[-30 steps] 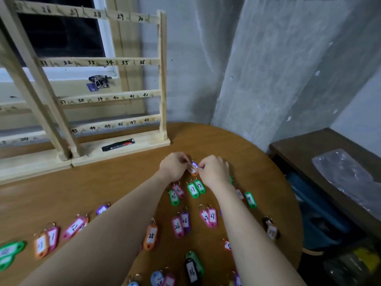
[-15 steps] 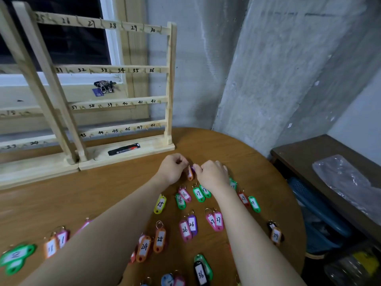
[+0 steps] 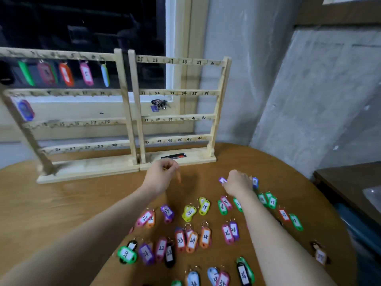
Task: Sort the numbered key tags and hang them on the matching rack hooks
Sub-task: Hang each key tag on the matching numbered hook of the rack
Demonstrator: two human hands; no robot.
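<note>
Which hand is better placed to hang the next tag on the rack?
Left. The left hand already pinches an orange tag and sits nearest the rack; the right hand is down among the table tags.

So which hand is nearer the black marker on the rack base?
Left. The left hand hovers just in front of the black marker, pinching an orange tag. The right hand is farther off to the right, among the tags.
</note>
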